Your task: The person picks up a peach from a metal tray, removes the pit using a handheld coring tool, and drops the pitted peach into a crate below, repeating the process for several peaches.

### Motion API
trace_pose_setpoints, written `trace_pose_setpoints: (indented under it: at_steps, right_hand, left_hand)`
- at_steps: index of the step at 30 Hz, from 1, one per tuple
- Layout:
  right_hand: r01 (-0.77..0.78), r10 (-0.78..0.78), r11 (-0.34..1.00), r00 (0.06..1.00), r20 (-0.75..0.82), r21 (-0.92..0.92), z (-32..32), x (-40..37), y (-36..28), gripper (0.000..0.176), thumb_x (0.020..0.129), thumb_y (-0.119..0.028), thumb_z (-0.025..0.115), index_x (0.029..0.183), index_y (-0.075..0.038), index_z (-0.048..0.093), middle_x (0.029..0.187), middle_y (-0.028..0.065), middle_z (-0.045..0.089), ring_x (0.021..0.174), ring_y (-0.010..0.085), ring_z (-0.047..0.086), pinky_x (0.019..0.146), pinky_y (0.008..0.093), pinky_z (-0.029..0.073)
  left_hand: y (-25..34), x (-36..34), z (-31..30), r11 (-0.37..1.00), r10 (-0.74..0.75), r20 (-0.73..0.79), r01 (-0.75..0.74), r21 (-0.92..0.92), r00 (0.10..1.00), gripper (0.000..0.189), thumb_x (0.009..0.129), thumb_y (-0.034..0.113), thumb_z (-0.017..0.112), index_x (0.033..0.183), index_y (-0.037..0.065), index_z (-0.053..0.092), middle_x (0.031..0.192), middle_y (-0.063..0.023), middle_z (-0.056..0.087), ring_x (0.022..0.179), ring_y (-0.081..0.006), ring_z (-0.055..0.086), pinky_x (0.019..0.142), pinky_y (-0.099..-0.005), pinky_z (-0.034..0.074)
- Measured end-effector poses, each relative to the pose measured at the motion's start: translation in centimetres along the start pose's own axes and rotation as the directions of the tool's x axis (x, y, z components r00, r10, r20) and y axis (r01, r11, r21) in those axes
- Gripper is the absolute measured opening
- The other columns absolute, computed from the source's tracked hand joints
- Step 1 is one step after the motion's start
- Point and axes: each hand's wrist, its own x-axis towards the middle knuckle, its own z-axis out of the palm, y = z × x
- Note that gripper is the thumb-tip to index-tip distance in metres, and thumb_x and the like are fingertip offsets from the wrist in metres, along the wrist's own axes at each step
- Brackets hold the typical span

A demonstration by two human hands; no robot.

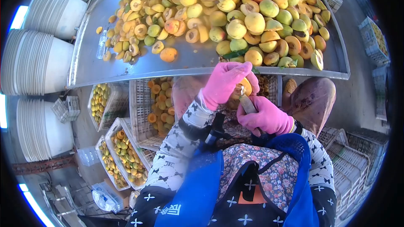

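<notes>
My left hand [224, 85], in a pink glove, pinches a cut yellow peach [245, 85] in front of my lap, just below the table's near edge. My right hand [268, 117], gloved in pink too, is wrapped around the handle of a small pitting tool [247, 104]. The tool's metal tip meets the peach flesh; its exact shape is partly hidden. Just beyond my hands, a heap of yellow peaches [254, 23], many halved with brown pits or hollows showing, covers much of the metal table [168, 72].
A crate of peach halves [145, 136] stands left of my legs. Further left are more fruit crates [115, 143] and stacked white tubs [31, 63]. A plastic bottle [102, 45] lies on the table. Stacked crates [347, 162] stand at the right.
</notes>
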Motion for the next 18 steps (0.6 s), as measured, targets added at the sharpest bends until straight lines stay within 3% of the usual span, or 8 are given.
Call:
trace_pose_setpoints:
  at_steps: [5, 6, 10, 11, 13, 14, 16, 18]
  right_hand:
    - [0.002, -0.037, 0.963, 0.992, -0.123, -0.27, -0.1, 1.1, 0.6, 0.014, 0.082, -0.01, 0.067, 0.09, -0.002, 0.059, 0.066, 0.001, 0.054, 0.051, 0.0111, 0.052, 0.047, 0.0255, 0.042]
    - [0.001, -0.029, 0.962, 0.995, -0.1, -0.271, -0.2, 1.3, 0.8, 0.013, 0.082, -0.01, 0.068, 0.09, -0.003, 0.06, 0.066, 0.0009, 0.055, 0.051, 0.0108, 0.053, 0.047, 0.0253, 0.042]
    - [-0.172, 0.173, 0.985, 0.978, 0.117, -0.016, -0.2, 0.9, -0.4, 0.011, 0.082, -0.006, 0.07, 0.088, -0.001, 0.062, 0.065, 0.0016, 0.057, 0.049, 0.0098, 0.052, 0.045, 0.0232, 0.038]
    - [-0.211, 0.206, 0.977, 0.969, 0.136, 0.024, 0.0, 0.7, -0.7, 0.011, 0.081, -0.004, 0.07, 0.088, -0.001, 0.062, 0.064, 0.0015, 0.056, 0.049, 0.0097, 0.051, 0.044, 0.0229, 0.037]
    - [-0.248, 0.234, 0.967, 0.954, 0.186, 0.059, -0.1, 0.4, -1.2, 0.01, 0.082, -0.001, 0.07, 0.087, 0.0, 0.061, 0.062, 0.0009, 0.054, 0.048, 0.0088, 0.048, 0.043, 0.0232, 0.036]
    - [-0.242, 0.219, 0.963, 0.958, 0.185, 0.117, -0.5, 0.3, -1.1, 0.01, 0.082, -0.001, 0.07, 0.086, 0.0, 0.061, 0.061, 0.0009, 0.053, 0.048, 0.0086, 0.048, 0.043, 0.0232, 0.035]
    - [-0.24, 0.196, 0.948, 0.958, 0.209, 0.208, -0.6, 0.7, -0.8, 0.011, 0.082, -0.001, 0.07, 0.083, 0.001, 0.06, 0.059, 0.0009, 0.052, 0.048, 0.0082, 0.046, 0.043, 0.0234, 0.034]
    - [-0.238, 0.207, 0.957, 0.961, 0.186, 0.164, 0.0, 0.7, -1.4, 0.012, 0.078, 0.0, 0.07, 0.08, 0.003, 0.058, 0.057, 0.0021, 0.052, 0.045, 0.0096, 0.047, 0.042, 0.0241, 0.034]
  left_hand:
    - [-0.6, -0.9, 0.8, 0.94, -0.109, -0.308, -0.003, -0.34, 0.945, 0.051, 0.104, 0.036, 0.048, 0.08, -0.004, 0.069, 0.076, -0.013, 0.069, 0.066, -0.0197, 0.064, 0.066, -0.0297, 0.052]
    - [-0.6, -1.3, 0.8, 0.954, -0.077, -0.324, -0.024, -0.298, 0.943, 0.049, 0.103, 0.037, 0.05, 0.081, -0.002, 0.069, 0.079, -0.0123, 0.07, 0.067, -0.0193, 0.065, 0.066, -0.03, 0.052]
    - [-1.8, -2.9, -1.5, 0.995, 0.085, -0.095, -0.09, -0.048, 0.992, 0.044, 0.102, 0.038, 0.053, 0.085, 0.001, 0.07, 0.081, -0.0086, 0.071, 0.067, -0.019, 0.066, 0.069, -0.0287, 0.054]
    - [-1.0, -3.7, -2.5, 0.916, 0.325, -0.098, -0.287, 0.281, 0.941, 0.043, 0.102, 0.037, 0.053, 0.085, 0.001, 0.07, 0.082, -0.0087, 0.071, 0.067, -0.0187, 0.066, 0.068, -0.0282, 0.054]
    - [0.1, -6.3, -4.8, 0.424, 0.643, 0.125, -0.488, 0.763, 0.755, 0.04, 0.102, 0.034, 0.055, 0.085, 0.001, 0.07, 0.083, -0.009, 0.071, 0.068, -0.0181, 0.066, 0.068, -0.0272, 0.053]
    - [0.4, -7.4, -5.1, 0.848, 0.468, -0.256, -0.347, 0.401, 0.846, 0.031, 0.099, 0.028, 0.058, 0.087, 0.002, 0.07, 0.084, -0.0088, 0.071, 0.07, -0.018, 0.066, 0.069, -0.0275, 0.054]
    - [0.2, -9.5, -6.2, 0.987, 0.157, -0.525, -0.147, 0.061, 0.837, 0.039, 0.102, 0.03, 0.048, 0.09, 0.0, 0.069, 0.085, -0.0095, 0.071, 0.073, -0.0185, 0.067, 0.07, -0.0286, 0.055]
    - [0.0, -11.7, -9.0, 0.918, 0.308, -0.572, -0.079, 0.389, 0.76, 0.031, 0.097, 0.023, 0.047, 0.092, 0.001, 0.069, 0.086, -0.0098, 0.07, 0.077, -0.02, 0.067, 0.072, -0.0318, 0.055]
